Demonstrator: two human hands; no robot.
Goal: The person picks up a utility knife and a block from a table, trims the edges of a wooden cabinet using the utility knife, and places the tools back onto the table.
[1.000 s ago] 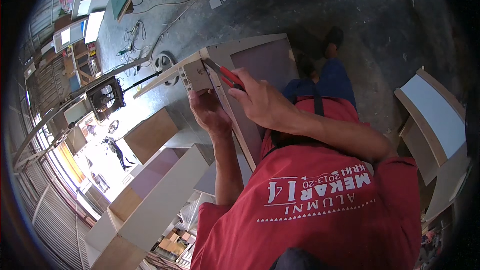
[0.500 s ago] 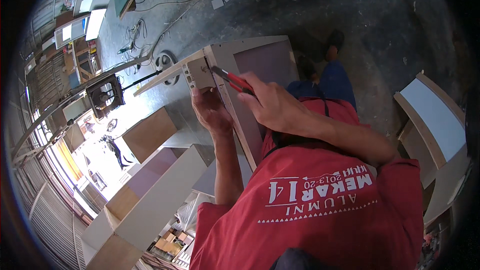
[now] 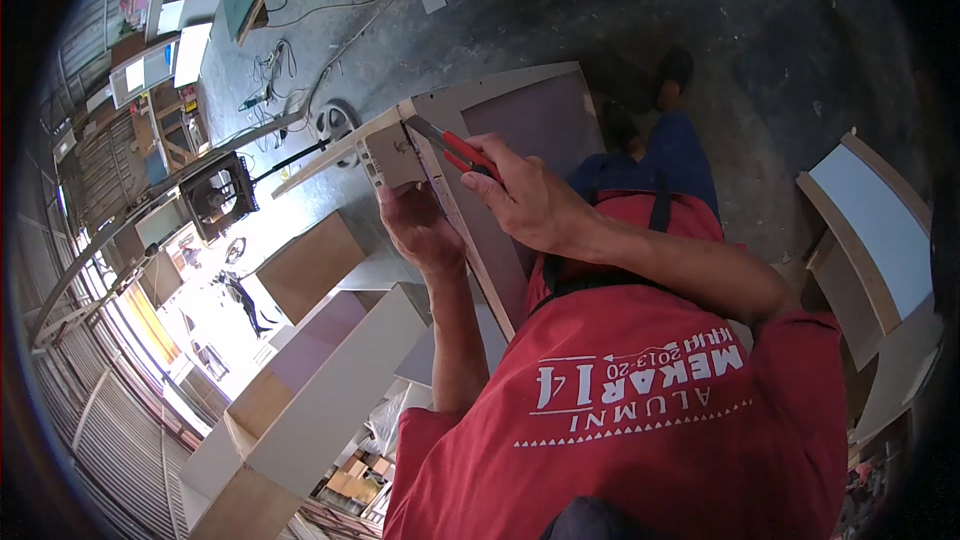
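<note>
My right hand is closed around a red and black utility knife. Its blade lies along the edge of a grey cabinet panel, close to the corner. Just left of that edge, my left hand grips a short beige board, thumb on its outer side and the other fingers partly hidden behind it. Small holes or marks run down the board's left edge. A mauve inner panel fills the cabinet side next to my right hand.
Pale box-shaped cabinets stand at the lower left, near a brown board. A floor-standing work lamp is at the left. Cables and a wheel-like base lie beyond. A curved blue-topped unit sits at the right.
The knife has shifted slightly left and lies flatter along the panel edge. My left hand keeps its grip on the board, and the whole view has shifted a little.
</note>
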